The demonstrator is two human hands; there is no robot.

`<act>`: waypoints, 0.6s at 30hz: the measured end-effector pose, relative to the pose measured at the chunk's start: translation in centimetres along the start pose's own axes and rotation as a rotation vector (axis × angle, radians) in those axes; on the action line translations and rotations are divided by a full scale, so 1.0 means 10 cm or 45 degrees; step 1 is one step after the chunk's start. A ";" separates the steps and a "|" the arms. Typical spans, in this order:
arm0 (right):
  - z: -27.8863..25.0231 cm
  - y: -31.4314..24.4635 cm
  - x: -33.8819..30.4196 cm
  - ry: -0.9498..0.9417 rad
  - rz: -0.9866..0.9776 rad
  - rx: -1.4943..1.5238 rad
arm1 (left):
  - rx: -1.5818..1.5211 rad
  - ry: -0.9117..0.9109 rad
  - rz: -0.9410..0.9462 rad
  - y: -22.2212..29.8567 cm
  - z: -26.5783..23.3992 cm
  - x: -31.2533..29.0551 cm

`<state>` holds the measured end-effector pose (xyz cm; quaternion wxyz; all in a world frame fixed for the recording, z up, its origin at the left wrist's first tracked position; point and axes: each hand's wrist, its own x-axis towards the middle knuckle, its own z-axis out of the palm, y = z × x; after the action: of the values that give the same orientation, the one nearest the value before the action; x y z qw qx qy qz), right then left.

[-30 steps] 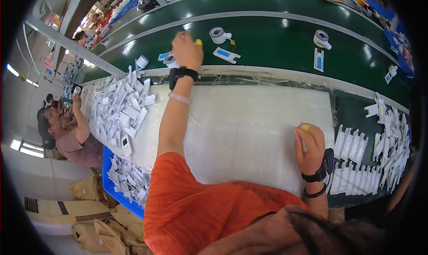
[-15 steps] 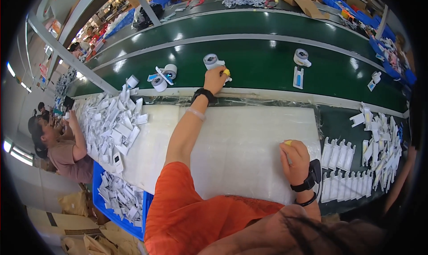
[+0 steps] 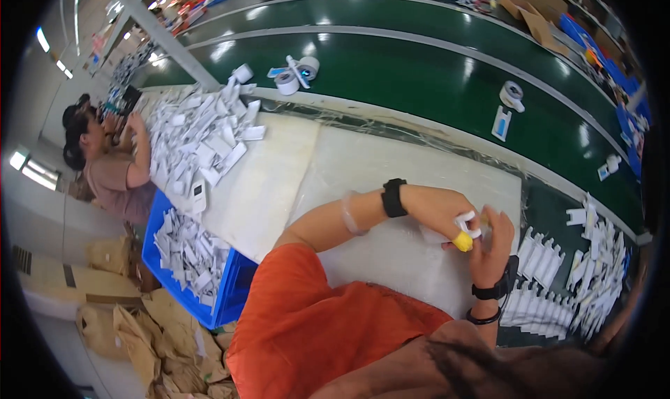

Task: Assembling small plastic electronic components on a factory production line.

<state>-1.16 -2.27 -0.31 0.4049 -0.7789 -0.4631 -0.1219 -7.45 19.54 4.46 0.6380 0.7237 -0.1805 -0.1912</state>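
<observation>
My left hand (image 3: 447,214) reaches across to the right over the pale work mat. It is closed around a white plastic part (image 3: 466,222), whose pronged end shows between the fingers; the rest is mostly hidden beneath the hand. A yellow fingertip cover (image 3: 463,242) is on that hand. My right hand (image 3: 494,244) meets it there, its fingers curved about the same part, though their exact hold is partly hidden. Right of the hands, white plastic housings (image 3: 541,258) lie in two neat rows beside a loose heap of similar pieces (image 3: 600,273).
A large heap of white parts (image 3: 202,134) covers the mat's left, above a blue bin (image 3: 234,287) holding more. The green conveyor (image 3: 405,85) carries round-headed white units (image 3: 511,95) and flat pieces. A co-worker (image 3: 115,168) sits at far left; brown bags (image 3: 167,336) lie below.
My left hand has come back from the conveyor to my right hand, bringing a white part. The round-headed unit it was touching has gone from its place on the belt. The view has shifted.
</observation>
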 end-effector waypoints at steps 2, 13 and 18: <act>0.00 0.05 -0.04 -0.073 0.050 0.040 | 0.223 0.003 -0.025 -0.01 -0.01 0.02; -0.22 0.03 0.11 -0.481 0.198 0.561 | 0.219 0.366 -0.072 -0.20 -0.06 -0.15; -0.26 0.05 0.09 -0.776 0.163 0.709 | 0.329 0.355 -0.089 -0.09 -0.08 -0.29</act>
<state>0.23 -3.80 1.62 0.4512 -0.6675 -0.5275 0.2695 -9.51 21.78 3.81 0.5515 0.8250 -0.0880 -0.0862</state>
